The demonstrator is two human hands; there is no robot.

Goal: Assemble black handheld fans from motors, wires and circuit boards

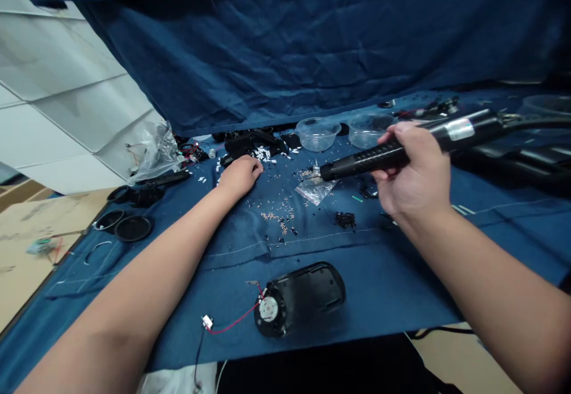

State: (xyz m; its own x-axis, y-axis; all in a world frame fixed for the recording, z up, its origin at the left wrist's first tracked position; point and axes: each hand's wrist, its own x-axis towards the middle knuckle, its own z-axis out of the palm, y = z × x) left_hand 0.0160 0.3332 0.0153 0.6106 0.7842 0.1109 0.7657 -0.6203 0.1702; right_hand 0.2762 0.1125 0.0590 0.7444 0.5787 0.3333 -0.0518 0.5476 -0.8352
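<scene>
My right hand [413, 168] grips a black corded handheld tool [379, 159], possibly an electric screwdriver, with its narrow tip pointing left above a small clear plastic bag [316, 190]. My left hand [241, 177] rests in a loose fist on the blue cloth [379, 275], holding nothing visible. Just beyond it lie white fragments [262, 155] and black plastic parts [252, 143]. Many tiny screws [276, 215] are scattered between my hands. Nearer me sits a black casing with a round motor [298, 299] and a red wire.
Two clear plastic cups [317, 133] stand at the back of the cloth, with a heap of small black pieces [345, 220] nearer me. Black round lids [132, 228] and a crumpled clear bag [154, 153] lie left. Blue fabric [312, 43] hangs behind.
</scene>
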